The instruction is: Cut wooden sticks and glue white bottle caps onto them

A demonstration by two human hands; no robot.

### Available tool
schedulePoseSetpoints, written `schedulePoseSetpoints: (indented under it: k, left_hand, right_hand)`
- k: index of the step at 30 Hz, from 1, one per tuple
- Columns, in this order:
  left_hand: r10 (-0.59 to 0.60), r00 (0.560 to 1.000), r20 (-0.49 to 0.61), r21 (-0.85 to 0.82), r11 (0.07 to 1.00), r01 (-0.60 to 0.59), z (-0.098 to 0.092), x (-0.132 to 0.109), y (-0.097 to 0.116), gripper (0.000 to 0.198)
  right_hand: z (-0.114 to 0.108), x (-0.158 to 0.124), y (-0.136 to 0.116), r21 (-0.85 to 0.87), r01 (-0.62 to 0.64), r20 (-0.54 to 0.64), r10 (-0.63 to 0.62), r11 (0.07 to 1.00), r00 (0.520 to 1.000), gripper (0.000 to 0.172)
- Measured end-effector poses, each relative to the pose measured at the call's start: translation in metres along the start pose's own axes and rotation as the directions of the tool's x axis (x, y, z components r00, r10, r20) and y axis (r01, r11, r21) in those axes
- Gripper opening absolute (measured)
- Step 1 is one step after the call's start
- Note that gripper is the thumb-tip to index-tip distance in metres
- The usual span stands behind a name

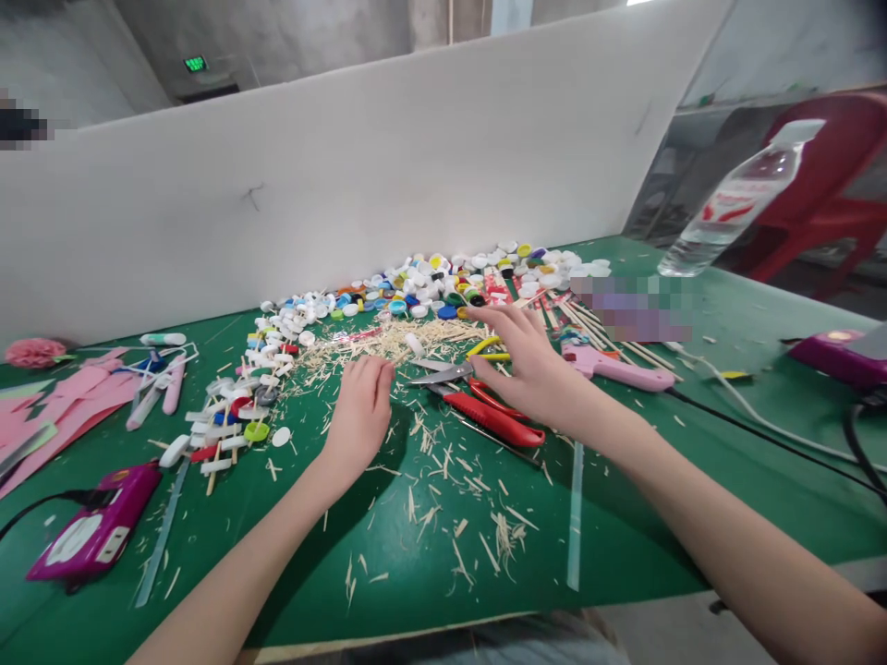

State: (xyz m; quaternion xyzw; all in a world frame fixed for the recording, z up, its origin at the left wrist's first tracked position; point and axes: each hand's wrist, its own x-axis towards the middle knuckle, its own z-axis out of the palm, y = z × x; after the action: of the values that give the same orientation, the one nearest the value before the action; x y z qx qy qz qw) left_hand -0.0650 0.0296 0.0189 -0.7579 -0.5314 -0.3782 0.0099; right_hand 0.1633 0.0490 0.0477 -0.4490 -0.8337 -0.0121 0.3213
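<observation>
One white plastic cap (pixel 414 345), likely light; grip its wooden stick (pixel 398 357), as your left fingers (pixel 367 369) seemingly do; right fingers (pixel 500 321) released.

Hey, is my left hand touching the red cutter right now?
Apart: the head view shows a strip of green table between your left hand and the red cutter.

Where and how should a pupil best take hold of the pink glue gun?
Probably by the long handle of the pink glue gun, which points right, coming from above and the near side: wooden sticks lie along its far side. Close around it just short of the end, where the black cord leaves.
</observation>
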Motion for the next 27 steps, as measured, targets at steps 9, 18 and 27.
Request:
schedulePoseSetpoints:
  k: [9,18,27]
  left_hand:
    - [0.421,0.905,0.063,0.317,0.851,-0.418,0.004,-0.006,0.005,0.014]
    - [0.502,0.863,0.059,0.463,0.752,-0.469,-0.001,-0.004,0.013,0.016]
    - [0.492,0.866,0.086,0.469,0.747,-0.471,-0.006,-0.002,0.01,0.023]
  right_hand:
    - [0.019,0.0,-0.019,-0.239,0.415,0.066,-0.411,0.878,0.909,0.028]
    - [0.034,-0.001,-0.022,-0.356,0.47,0.139,-0.452,0.808,0.881,0.028]
    - [0.034,-0.004,-0.03,-0.421,0.5,0.172,-0.475,0.757,0.863,0.03]
